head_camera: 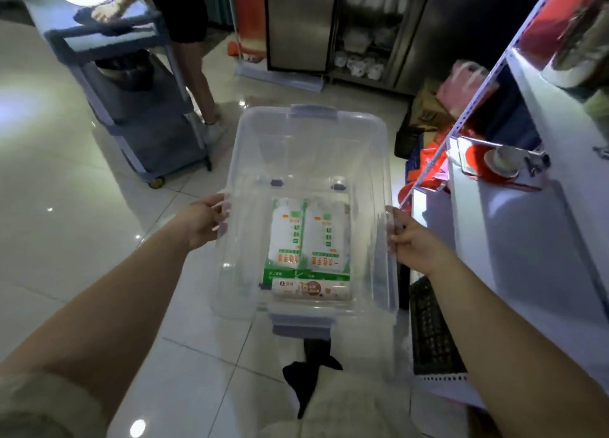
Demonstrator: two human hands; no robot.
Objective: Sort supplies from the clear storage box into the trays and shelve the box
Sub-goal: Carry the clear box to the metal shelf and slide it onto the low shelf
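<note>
I hold a clear storage box (pixel 250 147) with grey-blue latches in the air above the tiled floor, in the middle of the view. My left hand (pixel 206 222) grips its left rim and my right hand (pixel 412 240) grips its right rim. Inside, on the bottom near me, lie two white-and-green packets (pixel 308 236) side by side, with a small white-and-brown packet (pixel 309 289) just below them. The far half of the box holds nothing.
A white metal shelf unit (pixel 534 233) stands close on the right, with red items and jars on it. A grey wheeled cart (pixel 138 108) is at the upper left, with another person beside it. Steel cabinets (pixel 329 26) line the back. A black crate (pixel 431 335) sits low right.
</note>
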